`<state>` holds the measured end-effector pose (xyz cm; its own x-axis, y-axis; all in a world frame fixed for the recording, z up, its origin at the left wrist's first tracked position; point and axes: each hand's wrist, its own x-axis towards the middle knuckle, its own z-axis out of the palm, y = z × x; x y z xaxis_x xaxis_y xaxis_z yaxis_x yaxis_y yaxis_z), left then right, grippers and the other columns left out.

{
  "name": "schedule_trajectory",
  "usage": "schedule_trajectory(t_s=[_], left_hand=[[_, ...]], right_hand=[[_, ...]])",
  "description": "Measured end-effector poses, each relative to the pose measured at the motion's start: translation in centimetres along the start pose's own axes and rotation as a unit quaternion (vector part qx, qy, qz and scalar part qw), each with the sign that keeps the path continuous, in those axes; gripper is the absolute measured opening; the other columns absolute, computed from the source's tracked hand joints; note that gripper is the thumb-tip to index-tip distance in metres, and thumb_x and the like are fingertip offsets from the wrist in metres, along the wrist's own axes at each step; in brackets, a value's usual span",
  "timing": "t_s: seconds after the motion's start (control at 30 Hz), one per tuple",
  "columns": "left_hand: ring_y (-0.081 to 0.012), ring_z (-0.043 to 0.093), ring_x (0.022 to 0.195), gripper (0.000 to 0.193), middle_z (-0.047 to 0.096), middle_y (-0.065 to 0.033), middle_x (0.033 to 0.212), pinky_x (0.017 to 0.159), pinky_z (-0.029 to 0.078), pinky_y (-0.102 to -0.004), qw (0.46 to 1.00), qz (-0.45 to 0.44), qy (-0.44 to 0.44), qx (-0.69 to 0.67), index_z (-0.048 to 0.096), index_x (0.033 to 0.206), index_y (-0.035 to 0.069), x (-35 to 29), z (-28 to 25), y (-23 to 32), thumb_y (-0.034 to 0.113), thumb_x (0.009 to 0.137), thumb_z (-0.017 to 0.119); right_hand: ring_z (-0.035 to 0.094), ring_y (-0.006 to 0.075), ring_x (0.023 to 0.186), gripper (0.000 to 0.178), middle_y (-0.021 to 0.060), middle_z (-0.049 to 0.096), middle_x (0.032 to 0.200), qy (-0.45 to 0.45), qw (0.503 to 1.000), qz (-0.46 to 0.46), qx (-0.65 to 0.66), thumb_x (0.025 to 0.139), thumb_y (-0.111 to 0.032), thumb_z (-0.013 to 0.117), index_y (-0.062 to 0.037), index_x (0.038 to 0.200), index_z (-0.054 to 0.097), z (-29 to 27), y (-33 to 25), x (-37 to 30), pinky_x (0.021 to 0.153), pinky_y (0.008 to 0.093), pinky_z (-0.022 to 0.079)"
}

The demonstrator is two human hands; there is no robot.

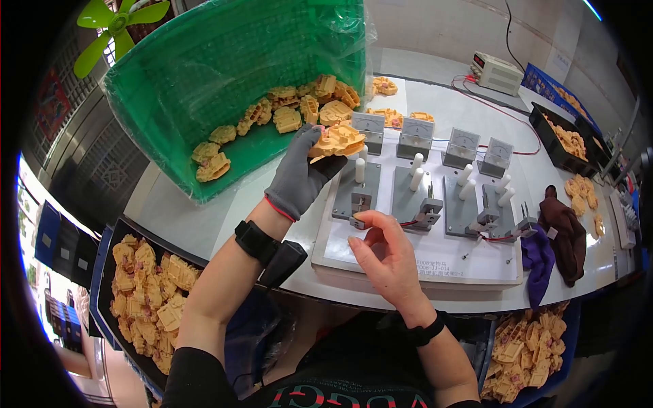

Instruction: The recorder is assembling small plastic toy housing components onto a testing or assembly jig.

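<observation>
My left hand (299, 178), in a grey glove with a red cuff edge, is closed around a tan moulded plastic part (338, 141). It holds the part just in front of the leftmost panel meter (368, 129). My bare right hand (389, 255) is at the front of the leftmost station of a white test fixture (415, 262). Its index fingertip lies against a small dark grey block (356, 221) there, and the thumb is spread below. Upright white pegs (360, 170) rise from that station's grey base plate.
A plastic-lined green crate (238, 75) lies tipped towards me with several tan parts inside. Filled bins (146, 292) flank me at both sides below the table. A power supply (497, 73) stands at the back. Brown cloth (563, 234) and purple cloth (539, 265) lie at right.
</observation>
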<state>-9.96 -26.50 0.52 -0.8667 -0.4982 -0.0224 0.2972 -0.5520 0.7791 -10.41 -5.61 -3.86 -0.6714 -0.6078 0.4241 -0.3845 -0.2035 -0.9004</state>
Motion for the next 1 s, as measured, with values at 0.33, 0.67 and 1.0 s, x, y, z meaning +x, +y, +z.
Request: schedule_trajectory(t_s=[0.33,0.67,1.0], left_hand=[[-0.0211,0.057,0.119,0.062,0.05,-0.0111,0.132,0.098,0.053,-0.0374,0.991,0.081,-0.005,0.103,0.031,0.147,0.012,0.6,0.2,-0.2,0.02,0.095,0.064],[-0.0184,0.045,0.131,0.055,0.042,-0.0101,0.146,0.105,0.043,-0.0323,0.798,0.23,-0.174,0.529,0.039,0.147,0.005,-1.6,0.4,0.2,0.019,0.098,0.061],[-0.0216,0.048,0.132,0.049,0.05,-0.0133,0.145,0.11,0.037,-0.0337,0.746,0.096,-0.265,0.604,0.038,0.15,0.006,-1.2,-0.7,0.6,0.02,0.104,0.048]], right_hand=[[0.054,0.0138,0.078,0.035,0.0052,0.059,0.098,0.003,1.0,-0.01,0.0,0.086,-0.01,0.071,-0.0036,0.119,0.06,0.1,0.2,0.0,0.075,0.0266,0.046],[0.054,0.0139,0.078,0.035,0.0055,0.059,0.1,0.004,1.0,-0.002,0.002,0.086,-0.009,0.071,-0.0035,0.119,0.06,0.0,0.0,-0.1,0.074,0.027,0.047],[0.054,0.0138,0.085,0.04,0.0049,0.059,0.107,-0.002,1.0,0.018,-0.003,0.085,-0.006,0.07,-0.0049,0.124,0.058,0.0,0.9,-0.5,0.08,0.0272,0.047]])
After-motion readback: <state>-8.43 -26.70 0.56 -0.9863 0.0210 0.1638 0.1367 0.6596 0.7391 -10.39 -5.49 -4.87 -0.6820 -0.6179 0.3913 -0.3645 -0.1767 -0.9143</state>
